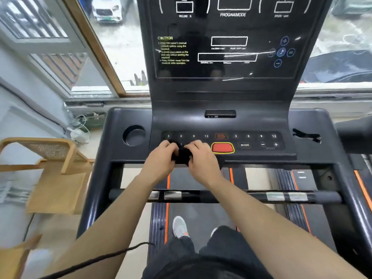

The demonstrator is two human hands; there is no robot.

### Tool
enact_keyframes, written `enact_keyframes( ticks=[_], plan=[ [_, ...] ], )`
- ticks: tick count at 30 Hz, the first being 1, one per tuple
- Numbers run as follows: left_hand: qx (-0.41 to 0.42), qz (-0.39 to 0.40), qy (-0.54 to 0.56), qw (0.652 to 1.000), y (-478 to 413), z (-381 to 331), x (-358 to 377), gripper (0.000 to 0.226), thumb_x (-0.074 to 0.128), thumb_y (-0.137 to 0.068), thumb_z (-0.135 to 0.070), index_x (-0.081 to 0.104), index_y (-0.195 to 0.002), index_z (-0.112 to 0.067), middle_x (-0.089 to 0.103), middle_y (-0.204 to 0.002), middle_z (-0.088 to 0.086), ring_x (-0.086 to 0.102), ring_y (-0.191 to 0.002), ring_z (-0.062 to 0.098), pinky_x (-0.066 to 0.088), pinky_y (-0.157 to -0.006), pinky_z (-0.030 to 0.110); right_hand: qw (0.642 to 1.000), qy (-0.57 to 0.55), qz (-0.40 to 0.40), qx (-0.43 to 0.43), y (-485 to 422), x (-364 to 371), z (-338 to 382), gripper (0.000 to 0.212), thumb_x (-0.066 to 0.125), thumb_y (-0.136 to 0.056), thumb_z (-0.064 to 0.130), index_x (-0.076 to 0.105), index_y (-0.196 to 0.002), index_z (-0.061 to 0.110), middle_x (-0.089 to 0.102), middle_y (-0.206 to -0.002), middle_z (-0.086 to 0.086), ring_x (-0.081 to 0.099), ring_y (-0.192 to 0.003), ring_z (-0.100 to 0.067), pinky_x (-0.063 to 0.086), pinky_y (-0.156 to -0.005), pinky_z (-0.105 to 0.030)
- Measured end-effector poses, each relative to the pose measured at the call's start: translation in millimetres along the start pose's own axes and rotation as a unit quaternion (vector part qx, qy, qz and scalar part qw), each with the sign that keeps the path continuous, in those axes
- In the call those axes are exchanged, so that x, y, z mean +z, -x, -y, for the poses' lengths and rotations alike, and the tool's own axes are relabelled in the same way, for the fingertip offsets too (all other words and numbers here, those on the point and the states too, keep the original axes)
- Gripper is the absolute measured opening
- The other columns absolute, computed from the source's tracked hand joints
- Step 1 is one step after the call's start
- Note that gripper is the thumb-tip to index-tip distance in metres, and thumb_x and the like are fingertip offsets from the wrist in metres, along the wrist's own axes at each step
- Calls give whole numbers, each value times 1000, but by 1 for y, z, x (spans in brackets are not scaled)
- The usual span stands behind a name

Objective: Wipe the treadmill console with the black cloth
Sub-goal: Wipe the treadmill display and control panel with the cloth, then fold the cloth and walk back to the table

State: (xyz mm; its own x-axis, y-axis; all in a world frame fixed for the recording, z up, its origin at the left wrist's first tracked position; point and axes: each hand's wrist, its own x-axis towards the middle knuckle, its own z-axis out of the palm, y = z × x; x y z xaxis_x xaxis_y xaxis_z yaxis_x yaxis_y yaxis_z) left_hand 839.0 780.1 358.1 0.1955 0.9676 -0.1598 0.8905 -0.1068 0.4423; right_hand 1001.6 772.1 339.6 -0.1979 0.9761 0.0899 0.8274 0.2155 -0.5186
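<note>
Black cloth bunched between both hands at the console edge

Black cloth (182, 153) sits in a tight wad between the left hand (161, 160) and right hand (201, 158), over the front lip of the treadmill console (221, 121), just left of the red stop button (222, 148). Both hands are closed on it, fingers curled in from either side; it touches or hovers just over the left row of number keys (187, 136), cannot tell which.

Handling, as a judgement: the cloth looks soft, light and limp, folds easily, no fragility. Best held as a flat pad under the fingers of one hand, not pinched at a corner, so it spreads over the panel. The glossy display (227, 43) above looks smooth and shows streaks and reflections; light pressure should do. Keys and stop button could be pressed by accident while wiping.

Containers: the round cup holder (133, 135) on the console's left looks empty, interior dark. The recess on the right holds a thin black item (307, 135), unclear what. The small slot (220, 114) under the display: contents not readable.
</note>
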Motion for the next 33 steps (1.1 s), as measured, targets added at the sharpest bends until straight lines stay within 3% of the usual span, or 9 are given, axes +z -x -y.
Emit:
enact_keyframes(
  ticks=[4,9,13,16,19,22,28,31,33],
  plan=[
    [-23,-12,79,997,18,-20,-1,24,59,-83,-10,65,-100,-26,65,-98,-7,61,-92,18,50,-79,34,991,-103,35,76,10,-30,-16,32,49,-85,2,72,-100,18,69,-100,-2,62,-92,-23,52,-76,-37],
    [-114,-28,218,969,40,-61,7,19,60,-85,-9,60,-88,-27,63,-70,-18,57,-67,-5,39,-61,10,916,-322,104,218,27,-60,-44,18,51,-84,9,67,-89,10,64,-83,1,59,-82,-16,44,-73,-29],
    [-193,-34,362,911,56,-98,21,12,54,-93,-14,61,-92,-25,64,-90,-6,61,-94,16,46,-83,27,879,-415,127,197,46,-86,-52,29,49,-87,-1,43,-62,12,44,-62,2,40,-52,-5,34,-53,-24],
    [-205,-52,416,884,80,-121,30,21,59,-89,-41,58,-105,-27,64,-109,-3,61,-113,21,45,-101,38,871,-424,178,174,60,-99,-50,35,47,-95,4,48,-61,12,51,-53,11,44,-48,-2,36,-49,-18],
    [-187,-91,389,898,113,-134,31,45,67,-83,-51,50,-120,-31,64,-97,-5,66,-97,18,52,-89,38,861,-422,228,168,76,-101,-43,29,50,-97,14,64,-72,7,63,-64,2,56,-57,-8,44,-55,-22],
    [-195,-151,330,911,141,-133,30,19,64,-89,-40,56,-106,-35,65,-94,-5,66,-92,17,54,-86,42,852,-434,249,156,90,-99,-34,32,53,-95,15,60,-65,15,61,-63,0,53,-58,-11,41,-59,-27],
    [-226,-260,228,911,195,-122,14,9,59,-96,-17,68,-92,-17,63,-98,-4,59,-92,13,48,-81,24,906,-214,355,85,113,-79,-7,25,63,-90,30,63,-72,12,61,-74,-10,53,-70,-26,39,-66,-32],
    [-254,-244,245,903,225,-119,9,23,55,-98,-19,61,-76,-20,59,-75,-5,53,-73,13,40,-62,20,952,-205,225,-28,131,-70,14,12,67,-82,22,72,-91,25,71,-99,2,64,-93,-15,46,-78,-25],
    [-287,-243,270,886,253,-108,10,26,52,-98,-21,56,-73,-13,55,-71,-1,51,-69,17,39,-61,30,939,-281,190,-48,151,-70,39,19,61,-82,10,69,-85,28,69,-88,4,61,-81,-11,47,-73,-23]
  ],
)
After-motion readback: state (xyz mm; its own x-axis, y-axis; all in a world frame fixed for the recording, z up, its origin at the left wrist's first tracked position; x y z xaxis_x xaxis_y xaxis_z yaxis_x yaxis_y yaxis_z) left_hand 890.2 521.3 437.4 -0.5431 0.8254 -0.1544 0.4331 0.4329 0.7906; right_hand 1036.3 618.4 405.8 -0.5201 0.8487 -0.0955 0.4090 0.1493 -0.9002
